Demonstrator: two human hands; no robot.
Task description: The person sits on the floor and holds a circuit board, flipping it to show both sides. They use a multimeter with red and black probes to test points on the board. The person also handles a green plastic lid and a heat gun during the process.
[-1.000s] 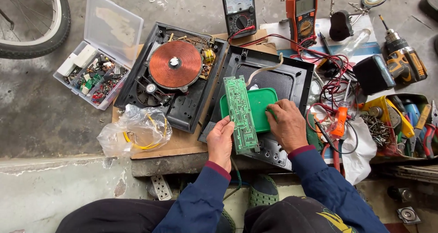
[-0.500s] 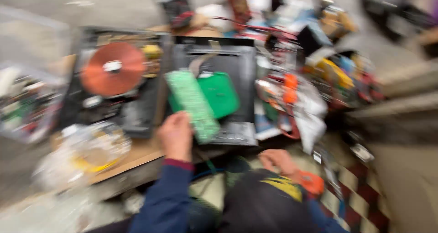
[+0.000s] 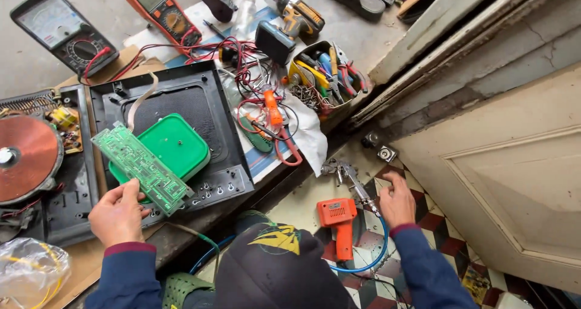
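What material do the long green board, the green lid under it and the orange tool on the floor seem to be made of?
The long green board, touched by the left hand, looks like laminate with a matt green coating: pale traces and solder dots show. The green lid seems moulded plastic, smooth and slightly glossy. The orange tool, near the right hand, seems to have a matt plastic housing.
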